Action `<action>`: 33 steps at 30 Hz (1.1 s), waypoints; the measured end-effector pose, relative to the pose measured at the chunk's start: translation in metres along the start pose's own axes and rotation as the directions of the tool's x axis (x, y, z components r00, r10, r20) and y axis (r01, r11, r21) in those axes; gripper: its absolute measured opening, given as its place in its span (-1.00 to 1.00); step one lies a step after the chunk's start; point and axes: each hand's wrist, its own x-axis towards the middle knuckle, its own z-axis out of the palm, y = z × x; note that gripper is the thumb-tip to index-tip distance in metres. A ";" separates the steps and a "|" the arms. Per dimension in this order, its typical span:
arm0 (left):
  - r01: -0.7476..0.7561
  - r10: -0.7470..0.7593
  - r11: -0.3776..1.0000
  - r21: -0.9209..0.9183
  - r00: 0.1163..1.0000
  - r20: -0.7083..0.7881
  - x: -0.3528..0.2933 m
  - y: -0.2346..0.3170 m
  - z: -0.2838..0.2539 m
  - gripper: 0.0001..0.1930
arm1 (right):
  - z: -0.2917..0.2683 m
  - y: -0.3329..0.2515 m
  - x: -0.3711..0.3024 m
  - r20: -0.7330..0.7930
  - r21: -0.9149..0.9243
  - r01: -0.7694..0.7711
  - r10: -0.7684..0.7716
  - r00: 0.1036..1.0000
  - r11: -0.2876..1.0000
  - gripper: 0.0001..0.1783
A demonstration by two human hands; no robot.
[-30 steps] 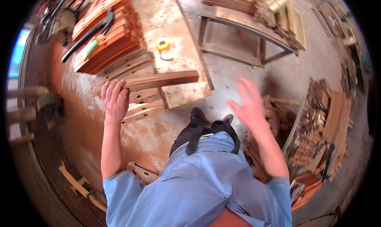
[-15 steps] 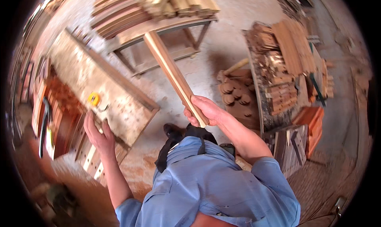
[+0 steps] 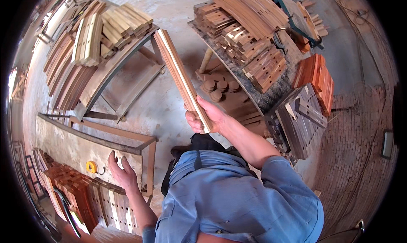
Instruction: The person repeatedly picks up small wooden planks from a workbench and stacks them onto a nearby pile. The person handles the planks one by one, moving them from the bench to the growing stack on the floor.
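Observation:
In front of me, tilted up and away to the left, a bundle of long wooden strips [image 3: 178,71] sticks out of my right hand [image 3: 205,115]. The fingers of that hand wrap around its near end; a pale strip shows between browner ones. Over the near right corner of a worn workbench [image 3: 63,130] hovers my left hand [image 3: 123,171], fingers apart and holding nothing. Just left of it on the bench lies a yellow tape measure [image 3: 91,167] with a dark hooked piece beside it.
Ahead left, a table [image 3: 114,69] bears stacked wooden bars [image 3: 89,39]. Ahead right, another table [image 3: 224,50] carries piled brown slats [image 3: 250,14], with round wooden discs [image 3: 216,90] beneath. Drilled dark boards [image 3: 303,120] stand at right beside reddish blocks [image 3: 316,79]. More reddish bars [image 3: 72,183] stand near left.
My view and body have turned to the right, so the tables have swung leftward in the picture. The right hand keeps its grip on the strips; the left stays open.

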 end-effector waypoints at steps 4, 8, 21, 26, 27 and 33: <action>0.045 -0.046 0.999 0.016 0.997 0.055 0.009 0.013 0.007 -0.60 | -0.008 -0.016 -0.008 -0.061 -0.001 0.100 -0.099 0.993 0.995 -0.48; 0.031 -0.031 1.000 -0.006 0.997 0.066 0.008 0.014 0.016 -0.59 | -0.017 -0.034 -0.014 -0.197 -0.266 0.208 -0.264 0.944 0.941 -0.61; 0.079 -0.081 0.997 0.026 0.992 0.101 0.010 0.009 0.045 -0.59 | 0.022 -0.161 -0.063 -0.026 -0.827 -0.514 -0.898 0.439 -0.227 -0.55; 0.156 -0.161 0.987 0.047 0.980 0.118 0.020 0.029 0.057 -0.60 | 0.036 -0.267 -0.088 0.077 -0.600 -0.705 -0.904 0.420 -0.379 -0.59; 0.165 -0.170 0.985 0.049 0.978 0.124 0.023 0.033 0.059 -0.60 | 0.024 -0.293 -0.096 0.268 -0.470 -0.729 -0.867 0.419 -0.498 -0.58; 0.183 -0.196 0.978 0.104 0.972 0.131 0.030 0.051 0.069 -0.61 | 0.027 -0.407 -0.117 0.185 -0.509 -0.779 -0.930 0.317 -0.367 -0.58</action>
